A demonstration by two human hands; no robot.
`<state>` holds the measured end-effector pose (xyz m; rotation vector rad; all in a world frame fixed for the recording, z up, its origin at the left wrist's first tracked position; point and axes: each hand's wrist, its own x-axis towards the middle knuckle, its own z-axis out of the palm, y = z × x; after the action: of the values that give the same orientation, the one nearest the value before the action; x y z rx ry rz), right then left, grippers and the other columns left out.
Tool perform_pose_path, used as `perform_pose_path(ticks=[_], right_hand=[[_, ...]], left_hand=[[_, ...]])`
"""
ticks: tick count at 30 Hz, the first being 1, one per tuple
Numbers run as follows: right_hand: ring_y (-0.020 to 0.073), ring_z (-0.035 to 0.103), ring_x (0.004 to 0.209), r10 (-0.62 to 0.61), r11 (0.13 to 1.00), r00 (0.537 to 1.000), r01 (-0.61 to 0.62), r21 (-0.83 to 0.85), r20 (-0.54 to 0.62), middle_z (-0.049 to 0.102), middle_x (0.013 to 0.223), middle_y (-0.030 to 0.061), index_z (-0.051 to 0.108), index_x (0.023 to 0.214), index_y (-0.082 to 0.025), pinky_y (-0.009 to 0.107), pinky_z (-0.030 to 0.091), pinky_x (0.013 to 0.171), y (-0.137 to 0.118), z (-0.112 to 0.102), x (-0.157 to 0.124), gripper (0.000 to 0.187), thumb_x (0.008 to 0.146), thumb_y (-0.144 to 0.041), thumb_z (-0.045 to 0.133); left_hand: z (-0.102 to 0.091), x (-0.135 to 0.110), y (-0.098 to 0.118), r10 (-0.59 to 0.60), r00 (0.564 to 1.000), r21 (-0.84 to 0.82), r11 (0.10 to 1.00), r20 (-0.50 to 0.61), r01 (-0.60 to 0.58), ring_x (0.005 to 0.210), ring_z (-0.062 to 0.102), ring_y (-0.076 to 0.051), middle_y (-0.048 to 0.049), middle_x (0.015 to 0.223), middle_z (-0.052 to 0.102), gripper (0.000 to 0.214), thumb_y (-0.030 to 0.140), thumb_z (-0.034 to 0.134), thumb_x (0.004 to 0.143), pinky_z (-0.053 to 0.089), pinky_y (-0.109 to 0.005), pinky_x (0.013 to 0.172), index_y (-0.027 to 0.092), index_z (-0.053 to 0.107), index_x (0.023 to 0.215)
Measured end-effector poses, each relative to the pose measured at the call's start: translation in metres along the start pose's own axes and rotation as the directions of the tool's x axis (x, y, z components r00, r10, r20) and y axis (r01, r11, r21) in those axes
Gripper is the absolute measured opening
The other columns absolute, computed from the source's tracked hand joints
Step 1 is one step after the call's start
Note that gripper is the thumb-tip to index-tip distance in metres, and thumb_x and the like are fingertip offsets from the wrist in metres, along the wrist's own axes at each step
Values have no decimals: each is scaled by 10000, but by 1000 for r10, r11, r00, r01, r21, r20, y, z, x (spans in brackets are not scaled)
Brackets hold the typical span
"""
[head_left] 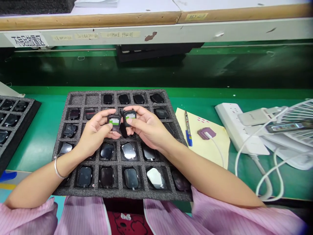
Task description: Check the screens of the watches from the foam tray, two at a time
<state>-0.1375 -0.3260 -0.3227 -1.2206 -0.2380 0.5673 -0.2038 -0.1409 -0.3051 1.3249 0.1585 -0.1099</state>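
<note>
My left hand pinches a black smartwatch body whose lit screen shows a green and white display. Close beside it, a second smartwatch body with a similar lit screen is held between the thumb and fingers of my right hand. Both are raised over the middle of a dark grey foam tray. Square compartments in the tray hold several dark-screened watch bodies, such as one watch body in front of my hands. Two compartments at the back left hold nothing. My hands and forearms hide some compartments.
To the right lie a pen and a purple charger block on yellow paper. Farther right are a white power strip, cables and a white fan. Another foam tray stands left. A shelf edge crosses behind.
</note>
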Motion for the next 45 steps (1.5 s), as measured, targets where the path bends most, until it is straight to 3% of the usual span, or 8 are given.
perform_pose_path(ticks=[14,18,29,41,45], right_hand=[[108,633,593,2,1000,1000,-3,16,19,695,859,-47,610,1159,-213,281,470,604,-3,1,-2,475,699,-186,729],[117,624,589,-3,1000,1000,3,4,28,658,776,-67,600,1158,-217,281,465,598,-3,2,-2,472,705,-199,731],[126,688,663,-23,999,998,21,41,67,734,933,-32,553,1285,-240,289,528,643,-2,-2,-1,601,720,-177,747],[136,715,712,-53,998,991,50,30,122,749,998,-2,561,1236,-239,307,569,698,-1,-4,2,512,765,-184,753],[142,725,729,-56,998,989,52,36,133,746,959,-9,556,1242,-235,297,574,708,1,-4,2,521,764,-172,753]], left_hand=[[-2,1,1,-17,1000,-38,999,-22,16,642,796,-156,8,943,790,519,238,757,748,703,-267,668,175,644,1251],[-3,1,-1,-14,1000,-39,999,-15,13,635,791,-151,3,955,798,519,233,747,744,702,-269,663,175,639,1249],[-4,3,2,31,999,-62,998,-36,-34,696,789,-136,23,981,797,614,115,702,663,681,-245,720,189,626,1267],[-8,7,1,87,996,-24,996,12,-87,693,749,-128,13,964,758,721,127,741,727,627,-253,664,195,527,1412],[-11,9,-2,111,994,-5,994,25,-111,696,747,-115,1,995,767,686,115,755,725,639,-239,679,189,548,1375]])
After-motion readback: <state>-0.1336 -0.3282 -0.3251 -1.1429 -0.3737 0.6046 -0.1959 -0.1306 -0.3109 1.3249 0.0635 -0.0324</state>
